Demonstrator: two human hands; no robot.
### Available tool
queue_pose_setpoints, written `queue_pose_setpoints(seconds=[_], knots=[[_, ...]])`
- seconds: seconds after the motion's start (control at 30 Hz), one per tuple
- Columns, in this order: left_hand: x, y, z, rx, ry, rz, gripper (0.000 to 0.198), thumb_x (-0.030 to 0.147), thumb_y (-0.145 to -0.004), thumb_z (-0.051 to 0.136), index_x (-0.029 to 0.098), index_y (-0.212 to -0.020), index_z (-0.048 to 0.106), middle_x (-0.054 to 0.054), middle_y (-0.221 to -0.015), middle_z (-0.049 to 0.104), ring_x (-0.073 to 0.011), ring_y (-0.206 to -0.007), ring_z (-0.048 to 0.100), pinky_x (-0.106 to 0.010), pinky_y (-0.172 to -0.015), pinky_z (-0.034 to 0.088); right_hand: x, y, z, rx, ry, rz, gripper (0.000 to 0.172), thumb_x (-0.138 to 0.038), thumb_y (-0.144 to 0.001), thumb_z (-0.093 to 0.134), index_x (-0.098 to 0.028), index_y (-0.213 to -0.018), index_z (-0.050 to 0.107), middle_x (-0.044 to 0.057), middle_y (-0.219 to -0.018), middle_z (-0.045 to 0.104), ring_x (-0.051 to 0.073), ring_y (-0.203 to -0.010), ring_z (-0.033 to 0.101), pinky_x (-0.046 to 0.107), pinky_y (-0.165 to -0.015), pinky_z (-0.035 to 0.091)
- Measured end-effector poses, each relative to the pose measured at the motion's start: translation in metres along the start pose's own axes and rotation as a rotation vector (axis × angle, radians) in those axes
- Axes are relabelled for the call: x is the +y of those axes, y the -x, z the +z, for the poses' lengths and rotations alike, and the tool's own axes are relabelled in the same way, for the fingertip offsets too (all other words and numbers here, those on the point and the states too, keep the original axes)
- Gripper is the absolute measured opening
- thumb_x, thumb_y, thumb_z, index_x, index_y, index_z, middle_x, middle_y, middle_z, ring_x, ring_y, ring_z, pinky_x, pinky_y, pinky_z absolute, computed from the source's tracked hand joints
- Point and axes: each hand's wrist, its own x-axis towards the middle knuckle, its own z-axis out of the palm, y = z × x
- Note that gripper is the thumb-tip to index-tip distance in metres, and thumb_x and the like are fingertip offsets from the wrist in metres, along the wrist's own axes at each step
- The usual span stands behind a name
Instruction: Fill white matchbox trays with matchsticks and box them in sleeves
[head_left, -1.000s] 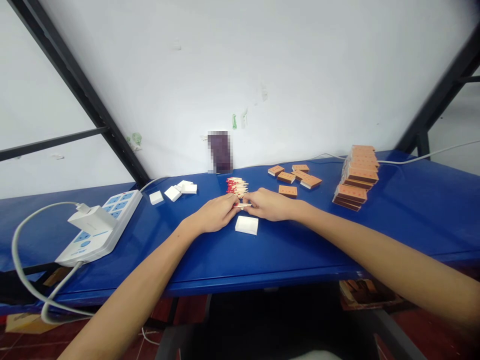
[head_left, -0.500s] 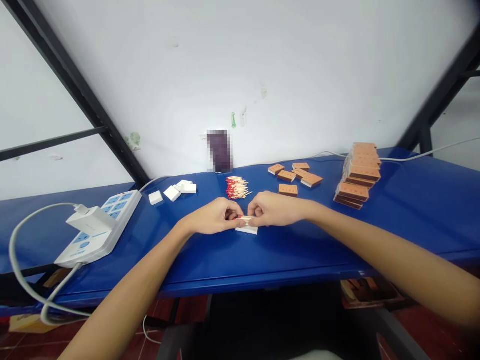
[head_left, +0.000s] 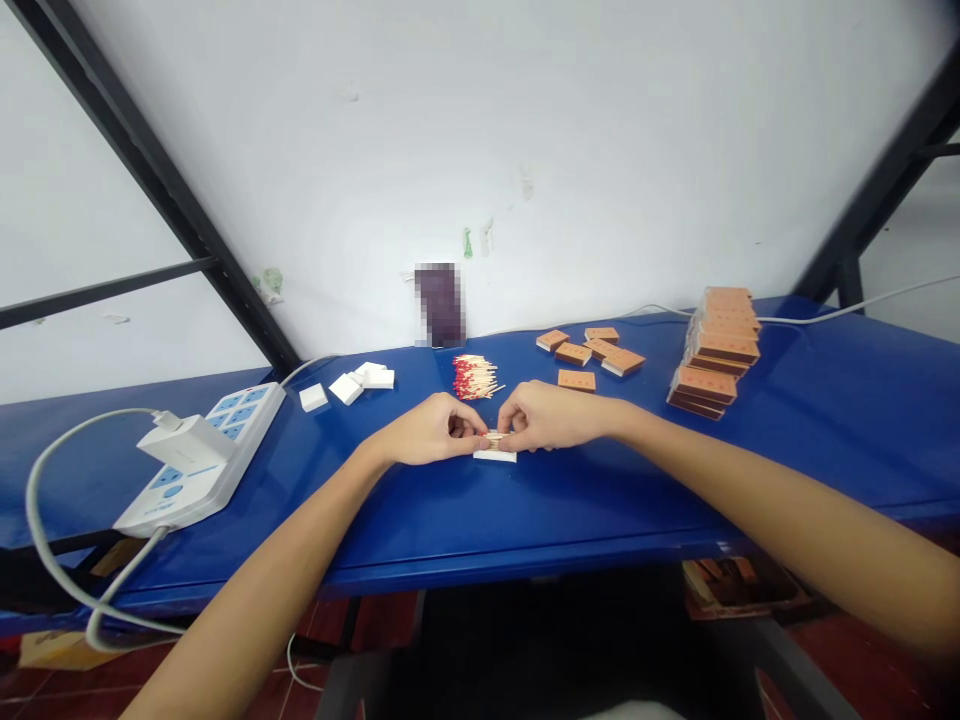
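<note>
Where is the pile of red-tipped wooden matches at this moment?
In the head view, the match pile lies centrally on the blue tabletop, just beyond the left hand and right hand, left of the loose orange cardboard matchboxes.

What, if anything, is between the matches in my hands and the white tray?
Nothing visible: your left hand and right hand hold the matches right at the white tray. Whether the matches touch its bottom is hidden.

I can read no text remotely. Print on orange matchboxes (head_left: 623, 362) and white power strip (head_left: 215, 482): too small.
</note>
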Motion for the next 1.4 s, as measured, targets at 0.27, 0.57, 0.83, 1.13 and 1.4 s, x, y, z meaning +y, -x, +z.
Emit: queue_pose_setpoints(seconds=[0.27,0.57,0.83,1.13,1.4], knots=[[-0.002,0.0,0.003,0.041,0.048,0.013,0.025,0.032,-0.084,0.063,0.013,-0.096,0.075,-0.002,-0.068,0.064,-0.0104,-0.058,0.049,-0.023,-0.057,0.039,-0.002,0.002,0.0,-0.011,-0.032,0.014,0.031,-0.042,-0.084,0.055,-0.014,-0.08,0.07,0.004,-0.069,0.07,0.01,-0.051,0.057,0.02,-0.05,0.042],[-0.013,0.0,-0.006,-0.076,0.26,0.004,0.034,0.018,-0.08,0.062,0.014,-0.112,0.07,-0.005,-0.079,0.071,-0.0131,-0.07,0.06,-0.023,-0.063,0.044,-0.001,0.001,0.0,0.016,-0.014,-0.014,0.028,-0.036,-0.086,0.055,-0.014,-0.075,0.069,0.003,-0.063,0.068,0.01,-0.048,0.056,0.02,-0.051,0.042],[-0.013,0.0,-0.004,-0.044,0.324,0.005,0.028,0.026,-0.085,0.066,0.015,-0.111,0.067,-0.005,-0.08,0.073,-0.013,-0.071,0.063,-0.023,-0.065,0.045,-0.001,0.001,0.0,0.013,-0.005,-0.024,0.021,-0.03,-0.083,0.056,-0.015,-0.081,0.071,0.001,-0.063,0.068,0.01,-0.05,0.058,0.019,-0.052,0.044],[-0.007,-0.002,-0.002,-0.025,0.195,-0.006,0.031,0.038,-0.084,0.069,0.014,-0.104,0.068,-0.004,-0.077,0.071,-0.0113,-0.065,0.058,-0.023,-0.061,0.041,0.002,-0.001,0.002,0.008,0.001,-0.051,0.024,-0.033,-0.087,0.056,-0.014,-0.086,0.072,0.002,-0.063,0.067,0.01,-0.051,0.058,0.019,-0.053,0.042],[-0.004,-0.001,-0.002,0.003,0.117,0.052,0.027,0.038,-0.084,0.068,0.014,-0.097,0.069,-0.002,-0.073,0.064,-0.0116,-0.067,0.054,-0.023,-0.062,0.041,0.01,-0.004,0.002,-0.014,0.019,-0.134,0.03,-0.037,-0.089,0.056,-0.016,-0.099,0.075,0.001,-0.062,0.066,0.011,-0.056,0.056,0.021,-0.056,0.039]])
